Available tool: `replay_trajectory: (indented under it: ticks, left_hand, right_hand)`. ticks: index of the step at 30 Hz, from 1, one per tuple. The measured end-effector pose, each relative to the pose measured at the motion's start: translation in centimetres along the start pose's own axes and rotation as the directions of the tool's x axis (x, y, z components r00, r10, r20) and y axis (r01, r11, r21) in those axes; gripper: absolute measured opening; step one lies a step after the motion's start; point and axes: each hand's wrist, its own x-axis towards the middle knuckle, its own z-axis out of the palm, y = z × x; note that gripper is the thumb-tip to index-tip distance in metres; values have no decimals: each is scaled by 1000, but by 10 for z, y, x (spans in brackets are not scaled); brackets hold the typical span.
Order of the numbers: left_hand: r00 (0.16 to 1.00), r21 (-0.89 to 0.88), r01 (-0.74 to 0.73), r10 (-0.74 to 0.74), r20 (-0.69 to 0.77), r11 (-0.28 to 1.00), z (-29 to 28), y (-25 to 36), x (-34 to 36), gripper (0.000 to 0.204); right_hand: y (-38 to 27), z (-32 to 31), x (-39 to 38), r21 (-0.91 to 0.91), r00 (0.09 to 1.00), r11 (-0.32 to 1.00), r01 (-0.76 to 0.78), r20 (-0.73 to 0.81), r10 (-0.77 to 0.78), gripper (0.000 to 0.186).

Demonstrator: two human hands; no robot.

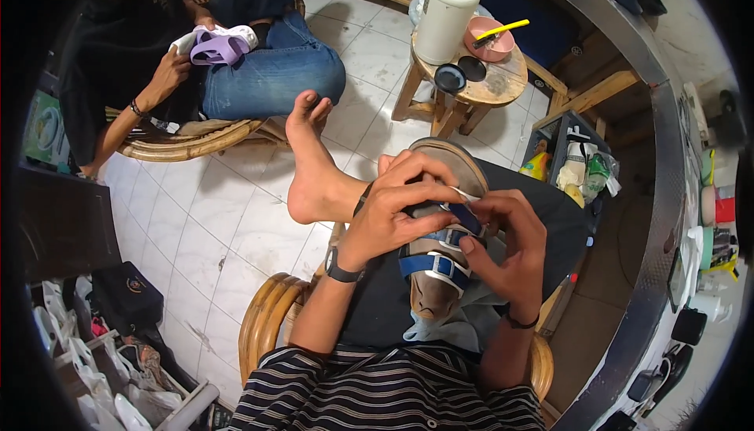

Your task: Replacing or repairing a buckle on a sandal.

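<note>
A brown sandal (437,286) with blue straps lies sole-down on my lap, its toe pointing away from me. My left hand (400,203) wraps over the sandal's middle, fingers curled onto the strap area. My right hand (506,239) pinches the blue strap (470,219) at the sandal's right side, where a thin white strip shows between the fingers. My bare foot (312,160) rests crossed over my knee, just left of the hands. A black watch sits on my left wrist (343,268).
Another person (133,54) sits in a rattan chair at the upper left, holding a purple and white sandal (220,45). A small round wooden stool (471,78) carries a white bottle (446,11), a pink bowl and black lids. Shelves with clutter run along the right.
</note>
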Motion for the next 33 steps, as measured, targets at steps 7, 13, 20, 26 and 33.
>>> replay_trajectory:
  ticks: [7,13,20,26,33]
  left_hand:
    - [993,-87,-1,-10,-122,996,8,5,-1,35]
    - [994,-4,-24,23,-111,1000,16,31,7,34]
    - [998,4,13,-13,-64,1000,21,56,15,32]
    - [1000,51,-10,11,-29,999,26,61,17,29]
    - [998,54,-17,20,-60,998,30,59,18,36]
  right_hand:
    - [-9,6,-4,-294,995,951,95,0,-100,39]
    - [-23,3,-10,-380,998,924,38,-32,-54,44]
    - [-15,-15,-24,-106,977,971,-213,-42,209,46]
    - [-20,-28,-39,334,901,842,-424,65,428,48]
    - [-19,-19,-52,454,896,801,-390,-13,444,43]
